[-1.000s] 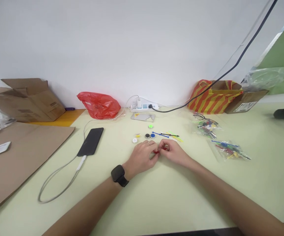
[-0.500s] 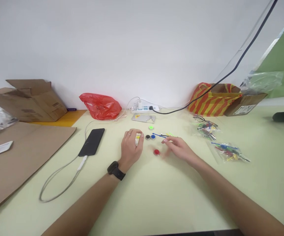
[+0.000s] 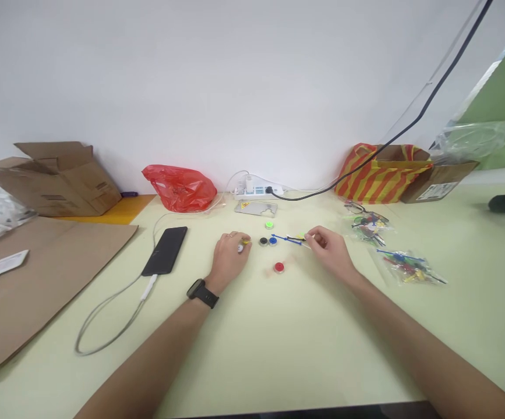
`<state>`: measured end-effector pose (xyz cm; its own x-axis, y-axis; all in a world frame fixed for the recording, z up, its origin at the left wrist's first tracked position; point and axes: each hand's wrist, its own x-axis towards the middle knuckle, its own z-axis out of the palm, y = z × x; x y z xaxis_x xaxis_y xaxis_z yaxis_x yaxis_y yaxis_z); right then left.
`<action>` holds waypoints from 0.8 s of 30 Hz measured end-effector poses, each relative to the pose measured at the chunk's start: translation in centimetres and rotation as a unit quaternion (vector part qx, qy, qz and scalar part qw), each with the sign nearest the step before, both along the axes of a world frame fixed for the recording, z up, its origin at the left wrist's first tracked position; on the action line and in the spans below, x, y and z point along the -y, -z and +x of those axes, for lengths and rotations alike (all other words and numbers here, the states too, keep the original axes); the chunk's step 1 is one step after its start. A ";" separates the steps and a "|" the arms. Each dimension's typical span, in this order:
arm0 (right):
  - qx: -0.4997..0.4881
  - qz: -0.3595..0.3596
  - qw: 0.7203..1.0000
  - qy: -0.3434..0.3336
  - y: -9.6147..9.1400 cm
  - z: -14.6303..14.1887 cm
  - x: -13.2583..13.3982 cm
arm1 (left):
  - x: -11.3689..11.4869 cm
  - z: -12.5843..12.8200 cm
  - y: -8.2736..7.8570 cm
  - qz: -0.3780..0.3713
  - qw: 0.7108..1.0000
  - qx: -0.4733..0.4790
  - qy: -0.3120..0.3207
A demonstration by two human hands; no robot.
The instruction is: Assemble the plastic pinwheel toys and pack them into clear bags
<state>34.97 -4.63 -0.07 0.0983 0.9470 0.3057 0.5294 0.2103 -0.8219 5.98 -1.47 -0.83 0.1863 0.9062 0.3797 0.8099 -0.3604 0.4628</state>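
Observation:
My left hand point(image 3: 229, 256), with a black watch on its wrist, is curled at a small yellow disc point(image 3: 246, 241); a small white round piece point(image 3: 240, 248) shows between thumb and fingers. My right hand point(image 3: 328, 250) pinches at the end of a yellow-green pointer point(image 3: 301, 236), part of which the fingertips hide. Beside it lies a blue arrow-shaped pointer point(image 3: 285, 238). Between my hands are a black disc point(image 3: 263, 241) and a blue disc point(image 3: 273, 240), side by side. A green disc point(image 3: 269, 225) sits farther back, and a red disc point(image 3: 279, 267) nearer to me.
Clear bags of coloured parts point(image 3: 409, 269) lie at right. A phone point(image 3: 165, 251) with a cable is at left. Behind stand a power strip point(image 3: 258, 191), a red plastic bag point(image 3: 180, 189), a striped bag point(image 3: 377, 180) and a cardboard box point(image 3: 69, 186). A black cord hangs at right.
My right hand has moved right and slightly up, from above the blue pointer's end to the yellow-green pointer. My left hand has shifted slightly left. The discs between them stay in place.

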 end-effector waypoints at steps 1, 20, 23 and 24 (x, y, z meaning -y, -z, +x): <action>0.044 0.028 0.999 -0.001 0.5 0.2 -0.3 | -0.1 0.0 0.0 -0.002 1.000 0.010 -0.001; 0.129 0.081 0.984 -0.093 3.7 1.2 -2.0 | -1.2 -0.6 0.3 -0.069 0.967 0.245 -0.027; 0.107 0.073 0.989 -0.076 3.5 1.1 -1.8 | -1.2 -0.8 0.5 -0.022 0.986 0.165 -0.027; 0.107 0.074 0.989 -0.068 3.3 1.1 -1.7 | -1.1 -0.9 0.6 -0.010 0.991 0.129 -0.016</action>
